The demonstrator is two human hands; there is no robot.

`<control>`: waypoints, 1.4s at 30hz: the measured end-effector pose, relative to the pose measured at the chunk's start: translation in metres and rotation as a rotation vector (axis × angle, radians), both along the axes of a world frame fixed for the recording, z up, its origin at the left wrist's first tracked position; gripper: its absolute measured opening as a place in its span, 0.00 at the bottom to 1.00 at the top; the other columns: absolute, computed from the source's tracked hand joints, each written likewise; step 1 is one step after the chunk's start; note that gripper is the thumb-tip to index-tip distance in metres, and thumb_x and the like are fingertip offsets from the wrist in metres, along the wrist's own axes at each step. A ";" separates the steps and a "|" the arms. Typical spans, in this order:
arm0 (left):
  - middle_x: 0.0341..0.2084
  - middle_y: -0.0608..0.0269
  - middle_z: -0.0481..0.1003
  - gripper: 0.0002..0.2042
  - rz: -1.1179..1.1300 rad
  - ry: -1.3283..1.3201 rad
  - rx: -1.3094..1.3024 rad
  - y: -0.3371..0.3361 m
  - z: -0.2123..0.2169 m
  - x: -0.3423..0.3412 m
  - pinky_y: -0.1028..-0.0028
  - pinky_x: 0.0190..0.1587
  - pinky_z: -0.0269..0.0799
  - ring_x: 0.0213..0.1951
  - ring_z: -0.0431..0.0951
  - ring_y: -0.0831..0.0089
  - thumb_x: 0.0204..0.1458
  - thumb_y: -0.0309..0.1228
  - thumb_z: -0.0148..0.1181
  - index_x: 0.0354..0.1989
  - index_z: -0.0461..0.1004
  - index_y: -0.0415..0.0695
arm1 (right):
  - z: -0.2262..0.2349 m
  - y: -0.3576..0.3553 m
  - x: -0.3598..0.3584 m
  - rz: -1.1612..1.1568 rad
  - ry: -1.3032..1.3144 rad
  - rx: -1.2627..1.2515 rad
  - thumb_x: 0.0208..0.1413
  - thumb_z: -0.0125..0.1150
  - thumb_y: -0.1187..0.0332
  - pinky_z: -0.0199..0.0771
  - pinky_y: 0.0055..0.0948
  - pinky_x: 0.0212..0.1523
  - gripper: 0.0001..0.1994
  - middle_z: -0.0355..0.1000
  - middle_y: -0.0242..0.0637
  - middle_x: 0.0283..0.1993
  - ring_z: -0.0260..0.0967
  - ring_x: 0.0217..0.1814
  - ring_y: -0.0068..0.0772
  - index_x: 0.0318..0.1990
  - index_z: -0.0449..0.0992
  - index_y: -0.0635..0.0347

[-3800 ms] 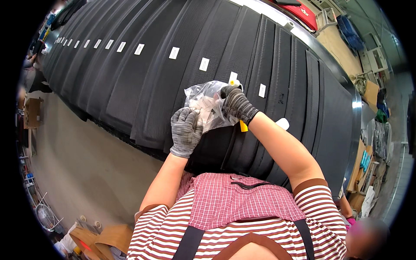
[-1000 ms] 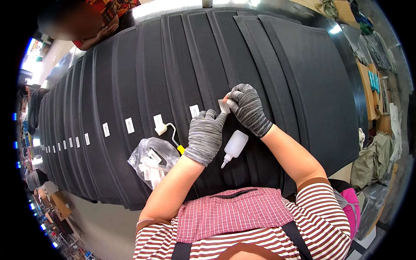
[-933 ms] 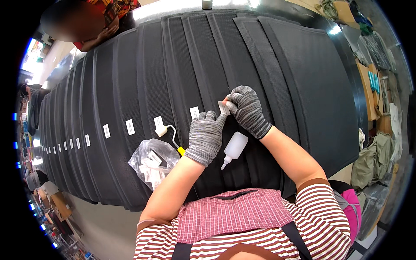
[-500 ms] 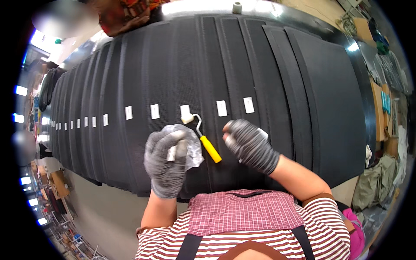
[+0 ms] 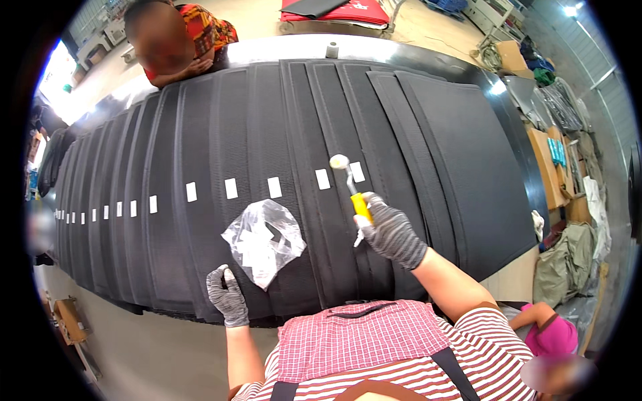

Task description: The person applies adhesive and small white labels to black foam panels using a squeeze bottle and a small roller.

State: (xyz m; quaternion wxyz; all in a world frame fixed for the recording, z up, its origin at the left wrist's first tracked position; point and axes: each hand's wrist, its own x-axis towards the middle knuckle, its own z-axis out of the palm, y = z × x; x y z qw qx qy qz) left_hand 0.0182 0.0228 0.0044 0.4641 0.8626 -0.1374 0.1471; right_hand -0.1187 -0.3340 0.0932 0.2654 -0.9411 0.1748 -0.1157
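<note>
My right hand (image 5: pixel 394 234), in a grey striped glove, is closed round the yellow handle of a small paint roller (image 5: pixel 362 208). The roller's white head is up beside a white label (image 5: pixel 356 172) on the black mats (image 5: pixel 321 234); whether it touches the mat I cannot tell. A small white piece shows beneath the handle by my fingers. My left hand (image 5: pixel 227 295), gloved too, is at the mats' near edge, fingers loosely bent and apart, with nothing visible in it. Just beyond it lies a clear plastic bag (image 5: pixel 264 244) with white labels inside.
The overlapping mats carry a row of white labels (image 5: pixel 231 188). Across the metal table (image 5: pixel 254 52) a person (image 5: pixel 207 40) leans on its edge. A small grey spool (image 5: pixel 332 49) stands on the far rim. Cardboard boxes (image 5: pixel 545 167) are at the right, near another person in pink (image 5: pixel 554 331).
My right hand has picked up the roller from the mats. My left hand has let go of the plastic bag and drawn back toward the near edge. The head view has shifted.
</note>
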 end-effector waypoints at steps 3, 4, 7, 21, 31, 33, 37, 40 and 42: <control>0.32 0.55 0.75 0.04 -0.026 -0.043 0.074 -0.002 -0.006 -0.004 0.67 0.42 0.72 0.35 0.75 0.62 0.55 0.22 0.58 0.37 0.77 0.36 | 0.004 -0.029 -0.028 -0.090 0.035 0.013 0.59 0.56 0.64 0.76 0.43 0.39 0.28 0.76 0.51 0.41 0.76 0.39 0.51 0.66 0.60 0.58; 0.32 0.55 0.75 0.04 -0.022 -0.054 0.093 -0.001 -0.008 -0.002 0.66 0.43 0.72 0.36 0.75 0.62 0.55 0.22 0.58 0.37 0.77 0.36 | 0.003 -0.035 -0.032 -0.077 0.066 -0.041 0.59 0.56 0.64 0.75 0.43 0.43 0.29 0.76 0.51 0.42 0.76 0.41 0.51 0.68 0.58 0.56; 0.32 0.54 0.76 0.05 -0.017 -0.073 0.120 0.001 -0.008 -0.002 0.65 0.43 0.72 0.36 0.76 0.60 0.54 0.22 0.59 0.36 0.78 0.36 | 0.006 -0.036 -0.031 -0.040 0.154 0.009 0.59 0.54 0.63 0.75 0.43 0.44 0.28 0.76 0.51 0.43 0.75 0.43 0.51 0.68 0.59 0.54; 0.33 0.54 0.76 0.05 -0.053 -0.110 0.146 0.003 -0.011 -0.001 0.65 0.44 0.71 0.37 0.75 0.60 0.56 0.22 0.57 0.37 0.76 0.34 | 0.006 -0.041 -0.007 0.065 0.462 -0.270 0.57 0.55 0.58 0.76 0.39 0.41 0.26 0.77 0.44 0.35 0.77 0.39 0.42 0.63 0.67 0.56; 0.33 0.55 0.76 0.05 -0.025 -0.089 0.166 -0.002 -0.006 0.001 0.67 0.44 0.71 0.37 0.75 0.62 0.56 0.22 0.57 0.38 0.76 0.35 | 0.011 -0.068 0.048 -0.047 0.440 -0.234 0.61 0.50 0.61 0.76 0.37 0.37 0.20 0.77 0.40 0.35 0.77 0.36 0.39 0.60 0.69 0.53; 0.33 0.55 0.76 0.05 -0.039 -0.107 0.179 -0.002 -0.004 0.002 0.66 0.45 0.71 0.37 0.76 0.62 0.56 0.22 0.57 0.38 0.77 0.35 | 0.004 -0.061 0.029 0.034 0.386 -0.366 0.61 0.51 0.60 0.77 0.39 0.35 0.21 0.77 0.40 0.33 0.77 0.34 0.40 0.60 0.69 0.52; 0.33 0.54 0.76 0.05 -0.037 -0.136 0.171 0.003 -0.013 -0.002 0.66 0.44 0.72 0.37 0.76 0.61 0.55 0.22 0.57 0.37 0.77 0.35 | 0.042 -0.031 -0.016 0.087 0.762 -0.212 0.60 0.51 0.58 0.76 0.41 0.37 0.23 0.76 0.40 0.32 0.77 0.34 0.40 0.62 0.68 0.52; 0.32 0.54 0.76 0.05 -0.045 -0.162 0.187 0.001 -0.010 -0.001 0.65 0.43 0.72 0.36 0.75 0.60 0.55 0.21 0.57 0.37 0.77 0.35 | 0.049 -0.032 -0.016 0.058 0.542 -0.224 0.60 0.50 0.59 0.76 0.42 0.35 0.23 0.77 0.42 0.32 0.77 0.33 0.42 0.62 0.68 0.53; 0.32 0.54 0.76 0.04 -0.043 -0.146 0.179 -0.002 -0.008 -0.001 0.65 0.43 0.72 0.36 0.75 0.60 0.54 0.21 0.58 0.37 0.77 0.35 | 0.034 -0.034 -0.006 -0.001 0.418 -0.244 0.61 0.51 0.57 0.76 0.42 0.35 0.24 0.77 0.42 0.33 0.77 0.33 0.43 0.63 0.67 0.53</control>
